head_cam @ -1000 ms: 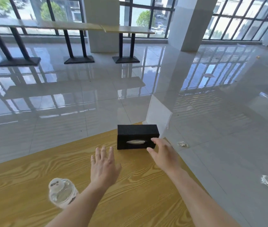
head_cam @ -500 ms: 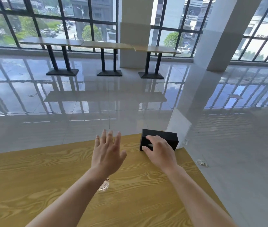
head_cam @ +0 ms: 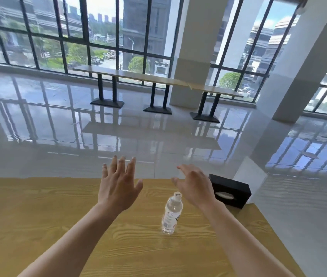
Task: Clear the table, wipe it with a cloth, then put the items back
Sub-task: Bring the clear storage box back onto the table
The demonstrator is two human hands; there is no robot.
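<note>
A black tissue box (head_cam: 231,191) with a white tissue in its slot sits at the far right corner of the wooden table (head_cam: 38,212). A clear water bottle (head_cam: 171,213) with a white cap stands upright near the table's middle. My left hand (head_cam: 119,184) hovers over the table with fingers spread, left of the bottle, holding nothing. My right hand (head_cam: 194,186) is raised with relaxed fingers just left of the tissue box and above the bottle, touching neither.
The table's far edge runs behind my hands and its right edge slants down past the tissue box. Beyond lies a glossy tiled floor (head_cam: 58,126), a row of long tables (head_cam: 154,78) by the windows, and white pillars (head_cam: 290,76).
My right hand has lifted off the tissue box and moved left. The view has tilted up and swung left, so the box now sits farther right and the bottle shows in full.
</note>
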